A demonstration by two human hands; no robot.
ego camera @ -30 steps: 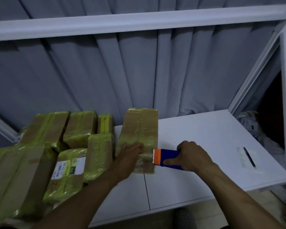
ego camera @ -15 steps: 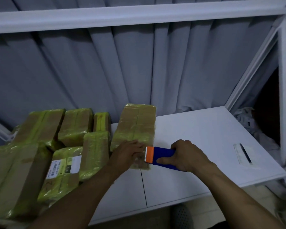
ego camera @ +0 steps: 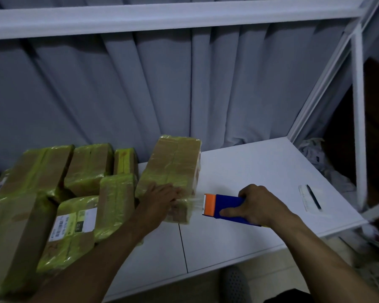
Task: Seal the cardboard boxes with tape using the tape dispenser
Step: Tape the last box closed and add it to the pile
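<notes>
Blue-orange plastic tape dispenser [ego camera: 225,206] in R hand [ego camera: 260,204] grasp, axis sideways, orange end toward taped brown cardboard box [ego camera: 175,162] under flat L hand [ego camera: 160,197].

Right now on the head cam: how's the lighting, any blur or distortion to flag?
Head view: dim, bluish light, no glare or hard shadows; wide-angle stretch splays the curtain folds and the white frame post; the left hand on the box and the tape strip running to the tape dispenser look slightly smeared, the right hand sharper; the far right edge is motion-blurred.
</notes>
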